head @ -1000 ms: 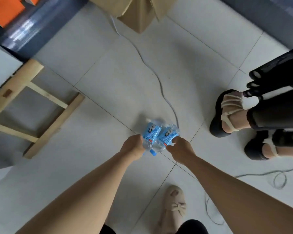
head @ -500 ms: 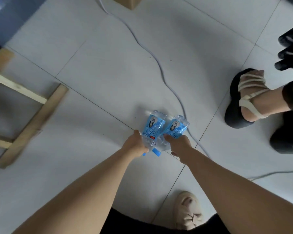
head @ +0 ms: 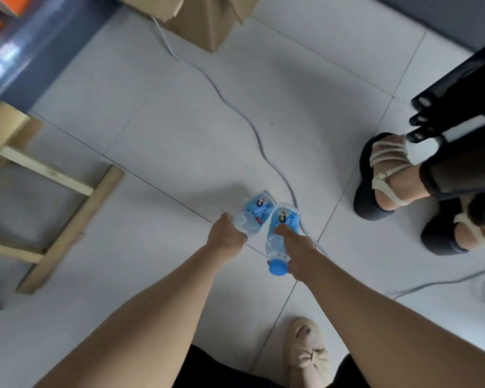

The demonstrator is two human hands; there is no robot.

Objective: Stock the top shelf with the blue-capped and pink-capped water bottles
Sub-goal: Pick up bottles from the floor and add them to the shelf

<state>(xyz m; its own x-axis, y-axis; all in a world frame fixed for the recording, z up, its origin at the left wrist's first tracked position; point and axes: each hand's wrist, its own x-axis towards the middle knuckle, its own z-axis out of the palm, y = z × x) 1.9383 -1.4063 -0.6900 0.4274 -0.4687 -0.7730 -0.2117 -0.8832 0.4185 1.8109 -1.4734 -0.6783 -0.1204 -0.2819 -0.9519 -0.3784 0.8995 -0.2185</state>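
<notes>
The left hand [head: 226,238] grips a water bottle [head: 254,213]; the right hand [head: 295,247] grips a blue-capped bottle [head: 282,226]. Both bottles point lengthwise away, the cap [head: 277,267] nearest the wearer.

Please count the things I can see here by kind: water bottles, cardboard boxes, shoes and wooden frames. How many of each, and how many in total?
Water bottles: 2, one in the left hand, the other in the right hand
Cardboard boxes: 1
Shoes: 3, namely 2 black sandals and 1 beige shoe
Wooden frames: 1
Total: 7
</notes>
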